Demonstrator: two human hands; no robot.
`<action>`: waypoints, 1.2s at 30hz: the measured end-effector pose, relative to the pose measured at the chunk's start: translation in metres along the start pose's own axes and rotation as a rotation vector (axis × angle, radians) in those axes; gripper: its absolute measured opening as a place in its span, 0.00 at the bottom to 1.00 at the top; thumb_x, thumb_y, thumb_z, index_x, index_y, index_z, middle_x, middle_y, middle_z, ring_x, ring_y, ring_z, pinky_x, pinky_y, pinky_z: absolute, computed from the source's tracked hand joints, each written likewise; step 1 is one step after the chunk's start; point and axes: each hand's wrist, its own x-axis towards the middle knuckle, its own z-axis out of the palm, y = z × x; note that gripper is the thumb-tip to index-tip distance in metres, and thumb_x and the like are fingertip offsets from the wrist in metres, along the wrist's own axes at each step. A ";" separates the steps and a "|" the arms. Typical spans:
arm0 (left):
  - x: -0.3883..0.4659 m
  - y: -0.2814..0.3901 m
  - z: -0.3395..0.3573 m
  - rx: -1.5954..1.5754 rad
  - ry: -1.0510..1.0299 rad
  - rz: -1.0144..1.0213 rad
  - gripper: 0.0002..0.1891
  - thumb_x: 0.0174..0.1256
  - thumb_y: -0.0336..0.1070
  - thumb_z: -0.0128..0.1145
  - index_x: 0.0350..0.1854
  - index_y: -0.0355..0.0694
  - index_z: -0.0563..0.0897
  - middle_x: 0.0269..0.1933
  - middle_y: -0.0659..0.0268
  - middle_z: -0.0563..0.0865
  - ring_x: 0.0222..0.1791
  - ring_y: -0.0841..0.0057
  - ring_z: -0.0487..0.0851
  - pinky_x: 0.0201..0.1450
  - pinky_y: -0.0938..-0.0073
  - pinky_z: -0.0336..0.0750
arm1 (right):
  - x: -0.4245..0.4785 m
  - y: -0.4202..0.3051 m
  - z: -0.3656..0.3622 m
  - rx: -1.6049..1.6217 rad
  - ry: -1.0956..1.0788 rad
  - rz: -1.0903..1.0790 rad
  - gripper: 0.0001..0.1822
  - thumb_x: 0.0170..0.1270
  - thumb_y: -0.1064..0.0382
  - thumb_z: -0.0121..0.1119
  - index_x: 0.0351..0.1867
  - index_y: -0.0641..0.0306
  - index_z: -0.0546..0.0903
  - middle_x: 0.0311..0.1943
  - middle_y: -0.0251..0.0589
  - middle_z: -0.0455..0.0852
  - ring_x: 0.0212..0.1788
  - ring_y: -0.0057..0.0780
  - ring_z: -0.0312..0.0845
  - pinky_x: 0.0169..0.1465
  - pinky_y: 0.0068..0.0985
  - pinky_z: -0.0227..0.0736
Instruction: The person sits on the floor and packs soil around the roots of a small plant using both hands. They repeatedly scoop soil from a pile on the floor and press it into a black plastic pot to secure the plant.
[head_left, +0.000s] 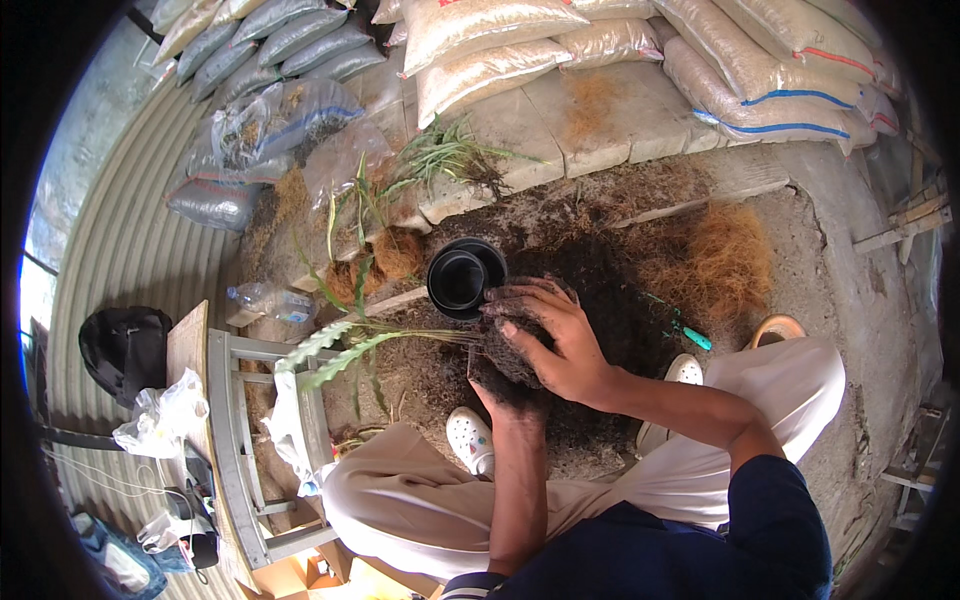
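Between my two hands is a root ball of dark soil, with a leafy plant coming out of it and pointing left. My left hand cups the ball from below, its fingers partly hidden. From above and the right, my right hand presses over the soil, fingers spread and blackened. Just beyond my right fingertips stand black plastic pots, a smaller one inside a larger one. Loose dark soil covers the ground beneath and to the right of my hands.
Brown coconut fibre and a green-handled tool lie to the right. Fibre-wrapped plants stand left of the pots, near a plastic bottle. A metal-framed table is at left. Filled sacks line the back ledge.
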 end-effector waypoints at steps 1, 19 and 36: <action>0.000 0.000 0.001 -0.015 0.009 -0.018 0.20 0.74 0.44 0.40 0.60 0.41 0.74 0.56 0.60 0.80 0.56 0.67 0.78 0.62 0.65 0.73 | 0.001 -0.002 -0.001 -0.053 -0.006 -0.011 0.17 0.64 0.58 0.61 0.51 0.61 0.82 0.55 0.47 0.81 0.64 0.45 0.68 0.65 0.41 0.59; -0.009 -0.008 -0.021 -0.023 0.033 0.020 0.22 0.70 0.48 0.39 0.51 0.38 0.79 0.49 0.61 0.83 0.49 0.68 0.82 0.53 0.69 0.78 | -0.014 0.015 -0.002 0.087 0.085 -0.432 0.17 0.47 0.67 0.59 0.40 0.74 0.85 0.43 0.57 0.85 0.50 0.53 0.81 0.58 0.44 0.74; 0.018 0.030 -0.033 -0.090 0.018 -0.066 0.21 0.67 0.43 0.43 0.55 0.37 0.77 0.53 0.57 0.82 0.56 0.58 0.78 0.63 0.51 0.70 | 0.033 0.087 -0.018 0.262 -0.189 0.461 0.20 0.72 0.52 0.54 0.48 0.70 0.81 0.33 0.37 0.83 0.35 0.21 0.74 0.41 0.22 0.70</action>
